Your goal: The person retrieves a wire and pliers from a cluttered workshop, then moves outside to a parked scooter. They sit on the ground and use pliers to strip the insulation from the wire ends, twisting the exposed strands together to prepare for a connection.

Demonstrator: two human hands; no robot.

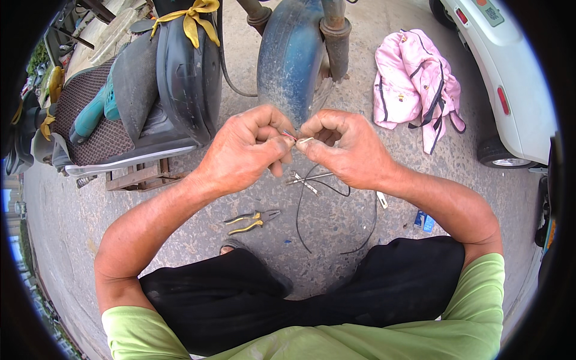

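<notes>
Both hands meet in front of a blue front mudguard (288, 58). My left hand (254, 146) pinches thin red and dark electrical wires (288, 134) between thumb and forefinger. Opposite it, my right hand (344, 146) grips a thin white strip or wire (306, 140) with thumb and forefinger, almost touching the left fingertips. Fingers hide the rest of these pieces. On the concrete below lie a spanner (310, 187), a thin rod-like tool (321, 176) and a loose black cable (299, 216). Combination pliers (254, 220) with yellow-and-black handles rest nearer my knees, jaws slightly apart.
A scooter (189, 85) stands at left, a turquoise bottle-like object (92, 112) on its footboard mat. A pink cloth (416, 85) lies right of the mudguard, beside a white vehicle (513, 76). A small blue packet (424, 221) and a white-handled tool (382, 200) are on the ground.
</notes>
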